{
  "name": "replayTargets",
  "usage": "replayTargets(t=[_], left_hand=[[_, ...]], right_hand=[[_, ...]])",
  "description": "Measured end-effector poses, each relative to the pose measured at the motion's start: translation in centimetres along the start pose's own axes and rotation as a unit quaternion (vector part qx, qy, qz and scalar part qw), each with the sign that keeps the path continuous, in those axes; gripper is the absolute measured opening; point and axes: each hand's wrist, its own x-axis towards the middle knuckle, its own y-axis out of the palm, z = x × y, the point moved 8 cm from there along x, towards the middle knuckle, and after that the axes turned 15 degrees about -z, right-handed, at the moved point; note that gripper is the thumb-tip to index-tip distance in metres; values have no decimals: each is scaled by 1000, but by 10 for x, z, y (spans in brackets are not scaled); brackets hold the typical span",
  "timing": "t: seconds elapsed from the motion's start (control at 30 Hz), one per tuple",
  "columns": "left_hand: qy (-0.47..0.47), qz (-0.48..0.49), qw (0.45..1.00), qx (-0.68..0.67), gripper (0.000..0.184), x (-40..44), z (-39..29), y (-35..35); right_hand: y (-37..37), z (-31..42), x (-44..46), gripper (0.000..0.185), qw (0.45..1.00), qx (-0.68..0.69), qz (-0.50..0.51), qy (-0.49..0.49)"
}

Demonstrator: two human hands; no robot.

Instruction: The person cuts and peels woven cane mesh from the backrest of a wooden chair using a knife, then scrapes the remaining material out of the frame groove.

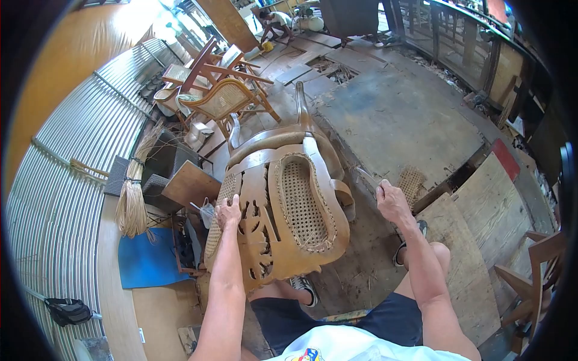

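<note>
A wooden armchair [256,210] with carved slats and woven cane panels lies tipped over in front of me, its backrest towards me and its legs pointing away. On the left part of the backrest, beside the carved slat, my left hand [228,213] rests with its fingers laid on the surface. The right cane panel [303,204] has a row of ragged strands along its border. To the right of the chair, apart from it, my right hand [393,201] is closed around a knife-like tool [366,177] with a narrow, light blade pointing up and left.
A bundle of cane strands [132,204] hangs at the left by corrugated sheeting [60,198]. Stacked chairs [223,99] stand beyond. A cane mesh scrap [410,182] and plywood sheets [463,259] lie on the right. Another person [277,23] crouches far off.
</note>
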Motion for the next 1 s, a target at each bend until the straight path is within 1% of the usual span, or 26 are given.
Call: replayTargets(t=[0.03, 0.1, 0.13, 0.27, 0.33, 0.37, 0.43, 0.6, 0.77, 0.93, 0.97, 1.0], left_hand=[[0, 3, 1000, 3, 72, 1, 8, 1], [67, 22, 998, 8, 72, 7, 7, 2], [91, 15, 996, 7, 71, 9, 7, 0], [93, -10, 995, -23, 70, 4, 12, -7], [94, -54, 993, -40, 68, 7, 18, -4], [93, -54, 993, -40, 68, 7, 22, 0], [95, -88, 991, -35, 69, 11, 22, -1], [82, -70, 993, -42, 72, 9, 23, -3], [84, -78, 992, -55, 71, 8, 22, -4], [70, -47, 994, -62, 71, 9, 22, 0], [68, -48, 995, -61, 71, 8, 22, -1], [75, -68, 993, -55, 71, 8, 23, -1]], right_hand=[[-1, -2, -3, 19, 1000, -1, 3, 3], [-4, -3, 0, 19, 1000, 4, -1, 6], [-5, -3, 0, 19, 1000, 5, -1, 6], [-7, -5, 1, 20, 1000, 2, -4, 12], [-7, -5, -1, 20, 1000, 7, -4, 13], [-6, -5, -1, 19, 1000, 4, -1, 13], [-5, -3, 1, 19, 1000, 3, 0, 11], [-2, -5, -1, 19, 1000, -1, -8, -14], [-2, -5, -2, 20, 1000, -12, 9, -7], [-1, -3, -2, 20, 999, -26, 22, 0], [-1, -3, -2, 21, 999, -28, 26, 3], [0, -3, -3, 21, 999, -31, 31, 6]])
